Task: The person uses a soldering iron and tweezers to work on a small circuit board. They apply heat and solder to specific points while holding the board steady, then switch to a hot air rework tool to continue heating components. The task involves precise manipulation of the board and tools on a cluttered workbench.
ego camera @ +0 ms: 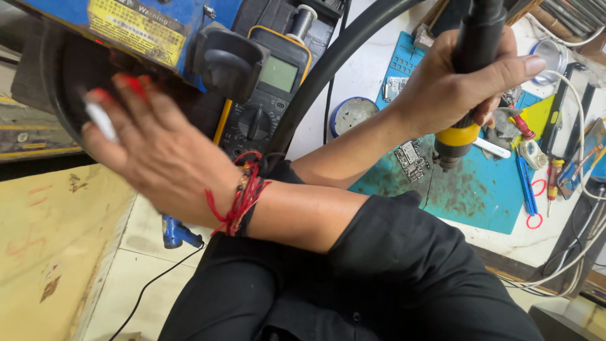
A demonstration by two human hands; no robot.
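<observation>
Seen from the head camera, the person's arms are crossed over their lap.

The left hand (454, 88) reaches across to the right side of the picture. It is closed tight around a hot-air tool (468, 129) with a black handle and a yellow ring. The tool points down, with its metal tip just above a blue-green work mat (480, 196) on the desk (366, 69). A small circuit board (410, 159) lies on the mat, just beside the tip but not under it. A thick black hose (328, 69) curves up from near the arms.

The right hand (158, 151) reaches the other way, to the left. It is blurry. It seems to hold a small white thing (101, 120) in its fingers, near the dark round part of a blue machine (63, 82). It is too blurry to tell what the white thing is, or whether it touches the machine.

A black and yellow meter (271, 82) stands behind the arms. A round blue tin (351, 115) sits near the mat. Small tools and white wires lie at the far right.

It looks like the heating step is on hold while the right hand is busy at the machine. Using the tool on the board would need the tip right over it and a steady hold.
</observation>
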